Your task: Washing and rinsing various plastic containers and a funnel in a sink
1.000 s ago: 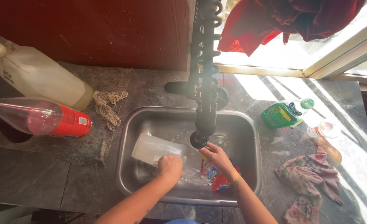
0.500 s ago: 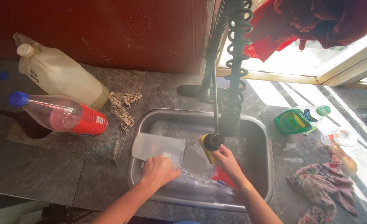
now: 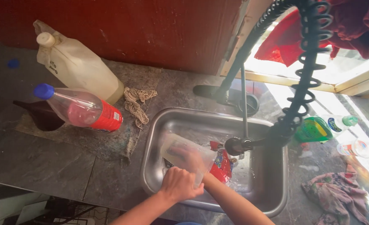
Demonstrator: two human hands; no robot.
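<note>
A dark grey stone countertop holds a steel sink set into it. On the left, a big white jug and a clear bottle with a blue cap and red label lie on a worn mat, beside a tangle of string. On the right lie a green bottle and a crumpled pink cloth.

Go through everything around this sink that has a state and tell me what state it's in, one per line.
Clear plastic container: tilted over the sink, gripped by the left hand.
Right hand: inside the container.
Blue-capped bottle: capped, lying on its side.
White jug: capped, leaning.
Green soap bottle: lying down, capped.
Patterned cloth: crumpled.
</note>
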